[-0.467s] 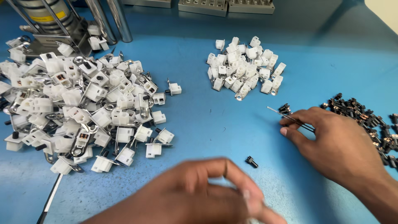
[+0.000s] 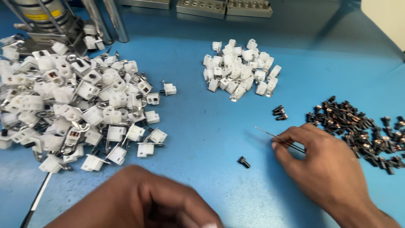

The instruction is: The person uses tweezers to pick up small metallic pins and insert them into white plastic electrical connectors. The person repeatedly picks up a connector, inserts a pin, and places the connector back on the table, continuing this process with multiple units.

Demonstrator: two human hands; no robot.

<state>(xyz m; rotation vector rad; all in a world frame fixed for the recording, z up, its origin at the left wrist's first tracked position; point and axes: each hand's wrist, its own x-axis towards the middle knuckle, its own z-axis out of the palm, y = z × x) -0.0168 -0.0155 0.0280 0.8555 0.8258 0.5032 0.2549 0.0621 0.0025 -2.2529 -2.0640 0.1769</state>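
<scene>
Right hand (image 2: 327, 169) is pinching thin metal tweezers (image 2: 278, 137) between thumb and fingers, tips pointing far-left over the blue table (image 2: 211, 139); nothing visible between the tips. One small black part (image 2: 244, 161) is lying loose on the table just left of that hand, not touched. A few more black parts (image 2: 279, 112) are sitting apart, far of the tweezers; the main black pile (image 2: 363, 131) is running off the right edge.

Left hand (image 2: 139, 202) is sitting at the near edge, blurred and partly cut off, fingers curled in tight; can't tell if it's holding anything.

Large heap of white plastic housings with metal terminals (image 2: 80, 97) is spilling off the left side. Smaller white pile (image 2: 240, 69) is lying far-centre. Metal fixture (image 2: 55, 21) at far left is cropped, hard to read.
</scene>
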